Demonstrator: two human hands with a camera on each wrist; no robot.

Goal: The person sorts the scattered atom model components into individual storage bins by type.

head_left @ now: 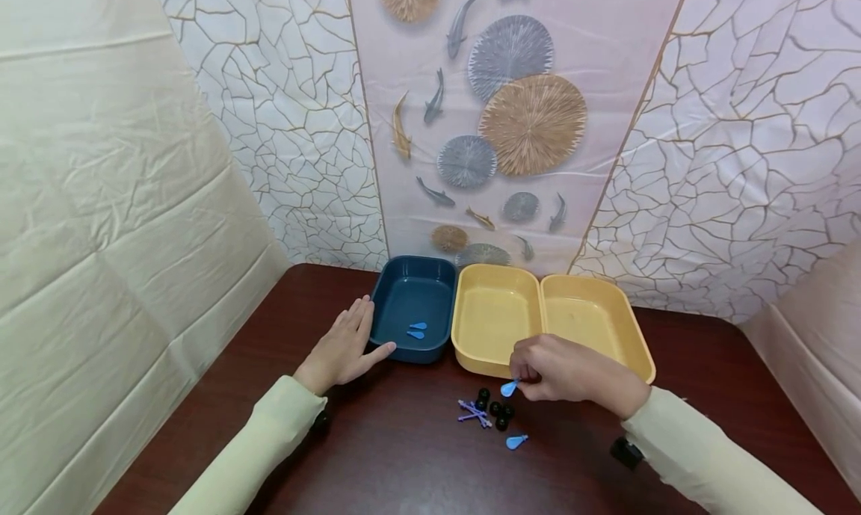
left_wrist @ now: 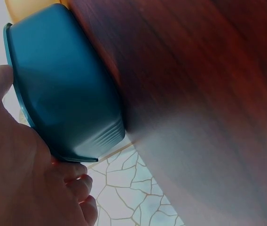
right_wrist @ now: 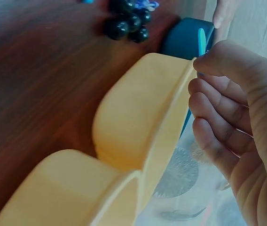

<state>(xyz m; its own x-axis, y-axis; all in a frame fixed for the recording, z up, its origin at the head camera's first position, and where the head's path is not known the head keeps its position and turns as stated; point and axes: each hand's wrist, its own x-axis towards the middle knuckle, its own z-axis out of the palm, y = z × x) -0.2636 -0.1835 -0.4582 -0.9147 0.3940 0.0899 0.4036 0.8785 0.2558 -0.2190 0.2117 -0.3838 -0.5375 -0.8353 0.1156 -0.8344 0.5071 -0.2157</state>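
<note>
My right hand pinches a small light-blue teardrop-shaped piece by its narrow end, just in front of the yellow trays. From the right wrist view the piece sticks up past the thumb tip, its other fingers curled below. My left hand lies against the left side of the dark blue tray, thumb at the front rim and fingers stretched along the side. Two similar blue pieces lie inside that tray. Another blue teardrop piece is on the table nearby.
Several black beads and purple sticks lie grouped on the dark wooden table. Right of the blue tray stand two yellow trays, one in the middle and one at the right. A patterned cloth hangs behind.
</note>
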